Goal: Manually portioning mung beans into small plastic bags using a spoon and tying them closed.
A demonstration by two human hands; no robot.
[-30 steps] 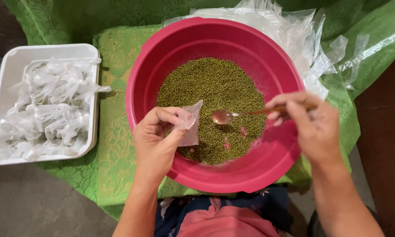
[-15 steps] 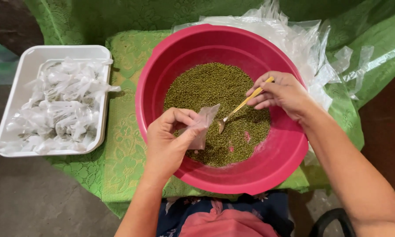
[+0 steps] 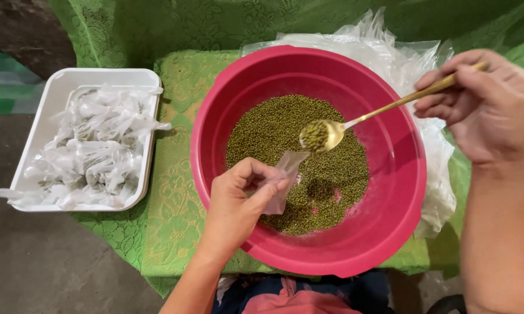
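Observation:
A big pink basin (image 3: 390, 145) sits on a green lace cloth and holds a heap of small green beans (image 3: 273, 134). My left hand (image 3: 238, 203) pinches a small clear plastic bag (image 3: 285, 180) over the basin's near side, its mouth turned up. My right hand (image 3: 486, 104) grips a gold spoon (image 3: 355, 123) by the handle. The spoon's bowl carries a load of beans and hovers just above the bag's mouth, not touching it.
A white rectangular tray (image 3: 43, 125) at the left holds several small tied plastic bags. A stack of clear plastic bags (image 3: 390, 55) lies behind and right of the basin. The green cloth (image 3: 174, 192) covers the surface; grey floor lies at the lower left.
My right hand dipped the spoon into the beans, then lifted it out full and drew back to the right. The left hand kept holding the bag over the basin.

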